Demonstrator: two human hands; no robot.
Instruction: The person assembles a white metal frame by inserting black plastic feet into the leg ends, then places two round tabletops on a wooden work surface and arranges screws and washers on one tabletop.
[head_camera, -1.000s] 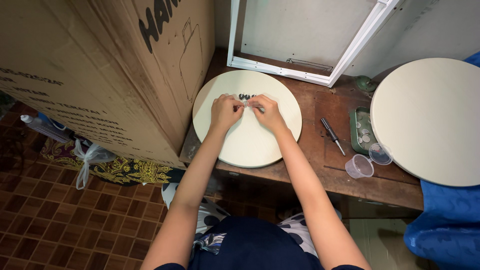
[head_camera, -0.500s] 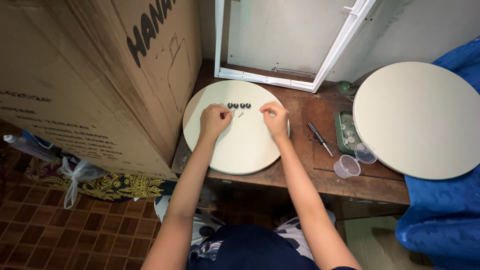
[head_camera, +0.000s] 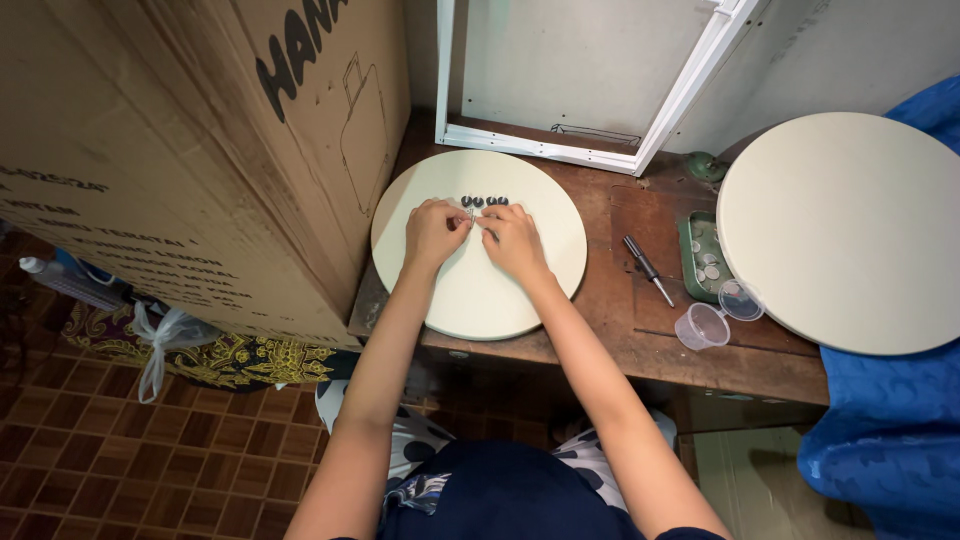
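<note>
A round cream disc (head_camera: 480, 290) lies flat on a dark wooden table (head_camera: 610, 330). A short row of small black parts (head_camera: 484, 201) sits near its far edge. My left hand (head_camera: 435, 231) and my right hand (head_camera: 513, 238) rest on the disc just below that row, fingertips meeting around a tiny pale piece (head_camera: 472, 213). Which hand grips it is too small to tell; both pinch at it.
A big cardboard box (head_camera: 190, 150) stands at the left. A white frame (head_camera: 600, 90) leans at the back. On the right lie a second cream disc (head_camera: 850, 230), a screwdriver (head_camera: 648, 268), a green tray of small parts (head_camera: 703, 255) and a clear cup (head_camera: 702, 325). Blue cloth (head_camera: 880, 440) hangs lower right.
My hands were apart on the disc half a second ago; they have come together just below the black parts. The view has shifted slightly.
</note>
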